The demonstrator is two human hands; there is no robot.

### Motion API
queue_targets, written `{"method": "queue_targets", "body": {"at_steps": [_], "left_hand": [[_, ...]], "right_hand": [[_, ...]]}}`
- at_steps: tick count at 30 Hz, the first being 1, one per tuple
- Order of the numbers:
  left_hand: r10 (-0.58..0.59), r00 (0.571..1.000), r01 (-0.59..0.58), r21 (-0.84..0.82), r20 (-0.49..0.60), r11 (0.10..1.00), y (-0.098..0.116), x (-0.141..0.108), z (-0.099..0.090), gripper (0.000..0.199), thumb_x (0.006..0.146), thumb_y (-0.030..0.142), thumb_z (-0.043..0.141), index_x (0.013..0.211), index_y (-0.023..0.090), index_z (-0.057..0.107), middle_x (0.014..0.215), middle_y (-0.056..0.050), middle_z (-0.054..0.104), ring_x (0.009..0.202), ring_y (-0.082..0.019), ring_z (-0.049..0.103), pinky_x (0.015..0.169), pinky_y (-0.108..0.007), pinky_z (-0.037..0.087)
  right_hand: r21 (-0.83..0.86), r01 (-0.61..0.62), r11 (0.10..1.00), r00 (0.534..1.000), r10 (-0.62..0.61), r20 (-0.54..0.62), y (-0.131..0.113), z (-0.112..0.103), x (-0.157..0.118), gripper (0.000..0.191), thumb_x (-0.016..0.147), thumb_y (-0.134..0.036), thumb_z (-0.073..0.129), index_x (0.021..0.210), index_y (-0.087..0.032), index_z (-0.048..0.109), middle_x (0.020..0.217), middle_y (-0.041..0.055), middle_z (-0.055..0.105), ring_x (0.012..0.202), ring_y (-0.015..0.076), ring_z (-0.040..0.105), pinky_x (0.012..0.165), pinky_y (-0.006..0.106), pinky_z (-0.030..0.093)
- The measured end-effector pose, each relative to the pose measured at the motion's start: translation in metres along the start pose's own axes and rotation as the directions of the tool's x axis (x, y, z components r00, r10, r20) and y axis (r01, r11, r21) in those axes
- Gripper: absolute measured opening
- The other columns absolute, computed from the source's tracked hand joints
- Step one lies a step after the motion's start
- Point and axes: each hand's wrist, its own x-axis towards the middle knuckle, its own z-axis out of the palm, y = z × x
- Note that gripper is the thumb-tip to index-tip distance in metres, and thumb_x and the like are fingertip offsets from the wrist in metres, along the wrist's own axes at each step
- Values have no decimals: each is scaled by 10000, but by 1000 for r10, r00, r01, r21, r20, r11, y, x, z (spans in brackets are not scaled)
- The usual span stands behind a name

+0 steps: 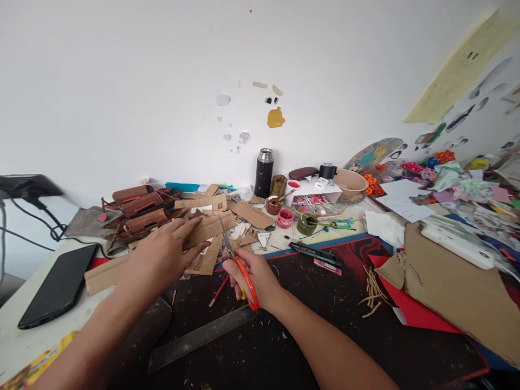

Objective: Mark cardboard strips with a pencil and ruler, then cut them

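Note:
My left hand [162, 260] grips a long brown cardboard strip [213, 225], its thumb and fingers on either side of it. Part of the strip is hidden under the hand, and a brown length of cardboard [108, 275] shows past the wrist. My right hand [255, 276] holds scissors [246, 281] with orange handles. Their blades point up and away from me, beside the strip's right end; whether they touch it I cannot tell. Beneath lie more cardboard pieces [203, 261] and scraps. A clear ruler [199, 337] and a red pencil [219, 291] lie closer to me.
Brown cardboard models [142, 208] stand at the back left, near a black phone [59, 284]. Behind the scraps are a black flask [264, 176] and paint jars [285, 218]. A utility knife [314, 253], twigs [374, 292] and a large cardboard sheet [450, 287] lie right.

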Motion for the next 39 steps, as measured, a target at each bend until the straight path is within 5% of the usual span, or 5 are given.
{"method": "queue_targets", "body": {"at_steps": [39], "left_hand": [[-10,998,8,36,62,999,16,-3,-13,624,1074,492,473,1578,170,649,1417,-209,765,1232,-415,765,959,-492,612]], "right_hand": [[-91,34,995,999,-37,-29,0,-1,-3,494,1029,-725,708,1033,-234,650,565,-91,540,381,120,533,372,212,413]]}}
